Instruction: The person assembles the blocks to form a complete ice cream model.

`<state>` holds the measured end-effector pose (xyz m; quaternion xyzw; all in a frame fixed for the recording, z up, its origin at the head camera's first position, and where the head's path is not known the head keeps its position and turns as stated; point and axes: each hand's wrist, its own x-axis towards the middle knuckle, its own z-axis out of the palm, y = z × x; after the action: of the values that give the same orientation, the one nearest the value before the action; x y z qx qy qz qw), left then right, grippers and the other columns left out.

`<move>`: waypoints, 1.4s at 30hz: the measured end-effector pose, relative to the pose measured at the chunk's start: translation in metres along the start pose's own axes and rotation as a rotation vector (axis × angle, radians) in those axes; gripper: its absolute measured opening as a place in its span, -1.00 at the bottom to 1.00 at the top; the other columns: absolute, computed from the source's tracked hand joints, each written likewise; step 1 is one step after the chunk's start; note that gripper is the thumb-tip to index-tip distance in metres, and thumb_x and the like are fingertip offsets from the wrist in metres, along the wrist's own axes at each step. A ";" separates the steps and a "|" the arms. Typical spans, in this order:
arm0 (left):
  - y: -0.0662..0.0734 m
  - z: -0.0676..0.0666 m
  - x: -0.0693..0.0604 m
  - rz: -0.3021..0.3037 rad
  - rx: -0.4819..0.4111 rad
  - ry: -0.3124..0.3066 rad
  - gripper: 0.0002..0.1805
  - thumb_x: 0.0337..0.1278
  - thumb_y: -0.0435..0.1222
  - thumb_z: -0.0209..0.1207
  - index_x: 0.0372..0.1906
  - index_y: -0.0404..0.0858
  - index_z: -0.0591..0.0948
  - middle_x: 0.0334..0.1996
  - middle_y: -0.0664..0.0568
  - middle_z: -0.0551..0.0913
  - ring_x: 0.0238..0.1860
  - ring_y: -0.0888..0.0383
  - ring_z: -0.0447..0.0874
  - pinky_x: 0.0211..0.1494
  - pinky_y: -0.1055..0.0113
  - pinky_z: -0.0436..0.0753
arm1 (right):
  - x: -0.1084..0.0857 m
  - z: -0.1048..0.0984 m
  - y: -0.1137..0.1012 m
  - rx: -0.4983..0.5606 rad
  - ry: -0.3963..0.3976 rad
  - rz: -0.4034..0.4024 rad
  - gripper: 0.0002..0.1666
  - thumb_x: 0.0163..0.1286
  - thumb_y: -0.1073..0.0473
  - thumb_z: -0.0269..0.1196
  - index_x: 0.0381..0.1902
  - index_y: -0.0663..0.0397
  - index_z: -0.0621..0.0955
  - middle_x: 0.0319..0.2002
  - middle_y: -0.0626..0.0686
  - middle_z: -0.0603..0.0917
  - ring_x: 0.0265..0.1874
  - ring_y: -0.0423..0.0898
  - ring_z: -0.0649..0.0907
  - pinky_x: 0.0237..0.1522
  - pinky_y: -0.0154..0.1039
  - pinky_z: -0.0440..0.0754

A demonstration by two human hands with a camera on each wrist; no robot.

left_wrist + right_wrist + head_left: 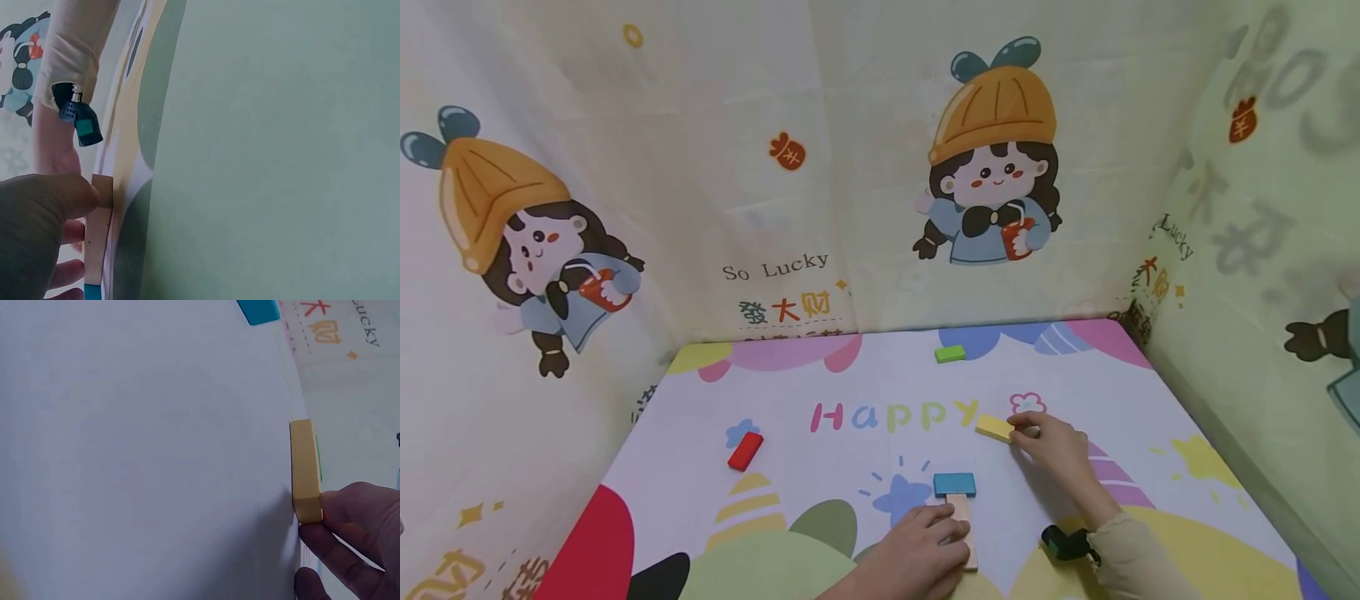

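Note:
In the head view a blue block (954, 484) lies crosswise at the top end of a plain wooden block (970, 546), forming a T. My left hand (917, 550) rests over the wooden block; in the left wrist view the thumb of the left hand (37, 219) lies against the wooden block (99, 237), fingers on its far side. To the upper right, my right hand (1060, 454) pinches one end of a yellow block (995, 428). The right wrist view has the right hand (359, 537) with thumb and fingertips at the lower end of the yellow block (305, 469).
A red block (746, 451) lies at the left of the printed tabletop (820, 367). Near its back edge is a green block (950, 354). Printed cloth walls (865, 167) stand behind and at both sides.

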<state>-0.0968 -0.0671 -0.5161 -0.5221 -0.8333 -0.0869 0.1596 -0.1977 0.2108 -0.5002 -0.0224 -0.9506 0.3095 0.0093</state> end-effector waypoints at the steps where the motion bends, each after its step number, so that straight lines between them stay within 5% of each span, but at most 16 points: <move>1: 0.000 0.000 0.000 -0.002 -0.002 -0.005 -0.92 0.43 -0.09 0.22 -0.20 0.10 0.70 0.08 0.22 0.71 0.27 0.07 0.61 0.28 0.26 0.59 | 0.000 0.002 -0.002 -0.006 0.003 -0.006 -0.65 0.37 0.08 0.35 0.08 0.02 0.74 -0.10 0.09 0.81 -0.10 0.17 0.70 -0.04 0.22 0.35; 19: 0.002 -0.004 0.001 -0.030 -0.030 -0.049 -0.89 0.45 -0.10 0.20 -0.13 0.09 0.73 0.11 0.21 0.70 0.28 0.09 0.60 0.28 0.25 0.60 | -0.008 0.026 -0.034 0.043 -0.030 -0.132 -0.77 0.29 0.16 0.43 -0.07 -0.10 0.78 -0.19 -0.08 0.81 -0.34 -0.16 0.66 0.00 0.16 0.31; 29: 0.002 -0.001 0.002 -0.030 -0.014 -0.053 -0.89 0.45 -0.10 0.20 -0.13 0.08 0.71 0.12 0.20 0.69 0.29 0.09 0.60 0.28 0.25 0.60 | -0.010 0.029 -0.038 0.005 -0.096 -0.263 -0.81 0.27 0.19 0.45 -0.16 -0.18 0.79 -0.16 -0.14 0.81 -0.25 -0.16 0.64 0.04 0.16 0.44; 35: 0.002 -0.002 0.001 -0.044 -0.042 -0.088 -0.88 0.48 -0.10 0.17 -0.10 0.07 0.72 0.14 0.20 0.68 0.31 0.08 0.58 0.29 0.23 0.60 | -0.013 0.030 -0.039 0.003 -0.139 -0.249 -0.80 0.27 0.18 0.46 -0.17 -0.23 0.79 -0.19 -0.19 0.80 -0.16 -0.10 0.67 0.09 0.23 0.39; 42: 0.003 -0.002 0.000 -0.032 -0.008 -0.057 -0.90 0.45 -0.11 0.20 -0.14 0.07 0.72 0.10 0.20 0.69 0.28 0.07 0.59 0.29 0.24 0.60 | -0.019 0.027 -0.041 -0.007 -0.160 -0.248 -0.81 0.27 0.18 0.45 -0.21 -0.27 0.79 -0.22 -0.25 0.77 -0.09 -0.06 0.64 0.13 0.28 0.42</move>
<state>-0.0943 -0.0662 -0.5142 -0.5117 -0.8454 -0.0776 0.1323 -0.1815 0.1604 -0.4978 0.1200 -0.9449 0.3033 -0.0282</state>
